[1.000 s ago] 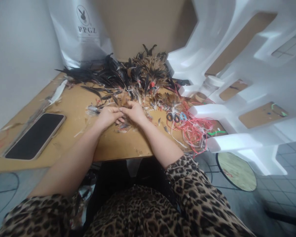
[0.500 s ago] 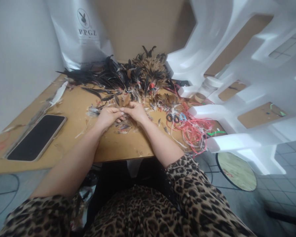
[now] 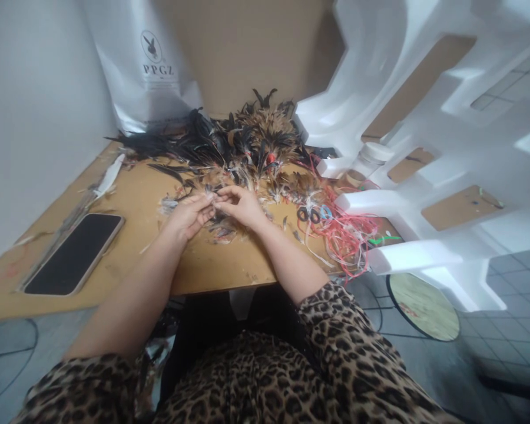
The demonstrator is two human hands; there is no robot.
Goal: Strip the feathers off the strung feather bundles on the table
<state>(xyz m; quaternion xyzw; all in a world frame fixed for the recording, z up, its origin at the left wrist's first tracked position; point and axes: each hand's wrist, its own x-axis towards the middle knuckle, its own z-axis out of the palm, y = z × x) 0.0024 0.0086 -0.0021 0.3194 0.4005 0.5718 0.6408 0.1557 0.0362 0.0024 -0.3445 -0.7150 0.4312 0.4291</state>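
Observation:
My left hand (image 3: 188, 215) is closed in a pinch above the near part of the table. Brown feathers (image 3: 214, 176) show just beyond its fingertips and seem to be held there by their pale ends. My right hand (image 3: 242, 207) meets it from the right, thumb and forefinger bent in against the left fingertips. Whatever lies between the right fingers is too small to make out. Under and around both hands lie loose feather scraps (image 3: 223, 232). Farther back spreads a heap of long black feathers (image 3: 198, 138) beside bushy brown feather bunches (image 3: 271, 126).
A phone (image 3: 75, 253) lies at left on the wooden table (image 3: 141, 271). Scissors (image 3: 309, 214) and tangled pink string (image 3: 348, 235) are at right, near white foam pieces (image 3: 406, 256) and a lidded jar (image 3: 373, 156). A white bag (image 3: 154, 94) stands behind. A round stool (image 3: 424, 306) is below.
The hands have turned slightly, and the right thumb and forefinger have parted a little around the left fingertips. The whole view has shifted slightly; the things on the table lie as before.

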